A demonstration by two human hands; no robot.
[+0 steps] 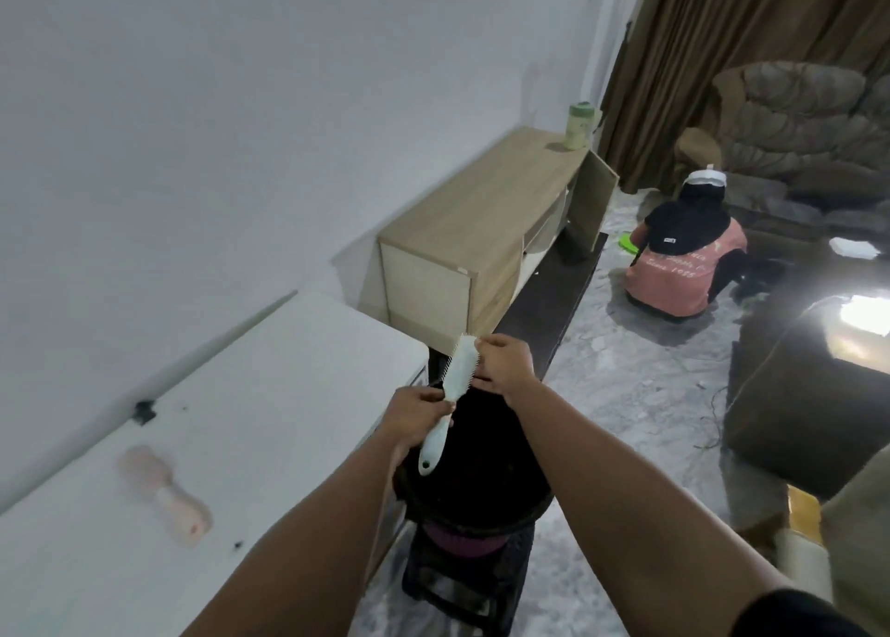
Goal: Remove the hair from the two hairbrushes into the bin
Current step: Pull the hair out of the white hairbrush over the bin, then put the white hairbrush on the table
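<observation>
Fingers (481, 345) of right hand (503, 364) pinch at white hairbrush (450, 398) bristles; left hand (416, 417) grips handle (hair itself unseen). Risk: tuft drifting past black bin (474, 472).

The left hand (418, 415) grips the handle of a white hairbrush (448, 395) held tilted over the open black bin (474, 472), while the right hand (505, 364) pinches at the bristled head near its far end. A pink hairbrush (163, 494) lies flat on the white table (269, 395), toward its left edge and well apart from the bin, which stands just beside the table's right edge. Farther off, a green jar (580, 126) stands at the far corner of a wooden cabinet (481, 232), and a person (684, 260) crouches on the marbled floor (650, 376).
</observation>
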